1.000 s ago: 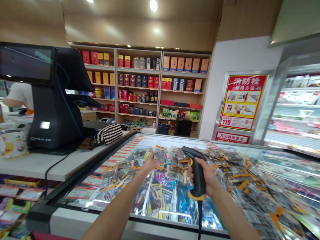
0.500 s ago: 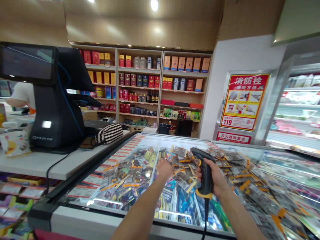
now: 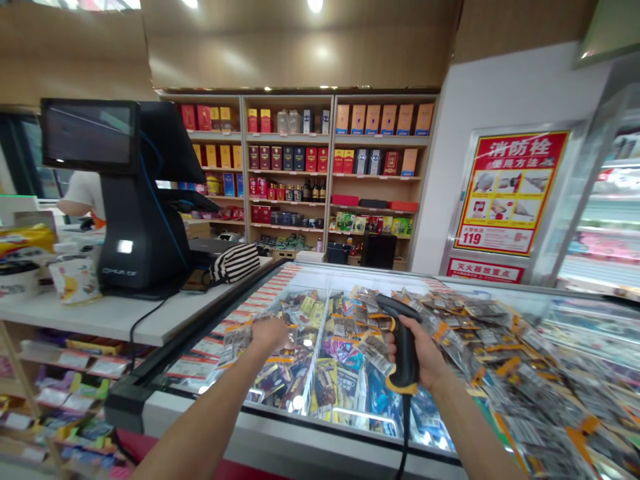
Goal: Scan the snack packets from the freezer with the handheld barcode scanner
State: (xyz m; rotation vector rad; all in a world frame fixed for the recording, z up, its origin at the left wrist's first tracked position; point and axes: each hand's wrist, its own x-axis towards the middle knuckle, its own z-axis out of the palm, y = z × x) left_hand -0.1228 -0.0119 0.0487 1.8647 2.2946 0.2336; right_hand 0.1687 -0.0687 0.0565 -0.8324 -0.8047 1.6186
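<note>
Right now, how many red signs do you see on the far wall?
2. The large red and yellow poster hangs right of the wooden shelves; the small red strip sign sits directly below it. None looks hidden.

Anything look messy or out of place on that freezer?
Yes: small clear packets with orange header strips lie in a loose, jumbled heap across the glass top of the chest freezer, not in rows. The left hand rests on them; the right hand grips a black and yellow barcode scanner.

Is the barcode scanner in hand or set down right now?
In hand: the right hand grips the barcode scanner by its handle, above the freezer.
</note>
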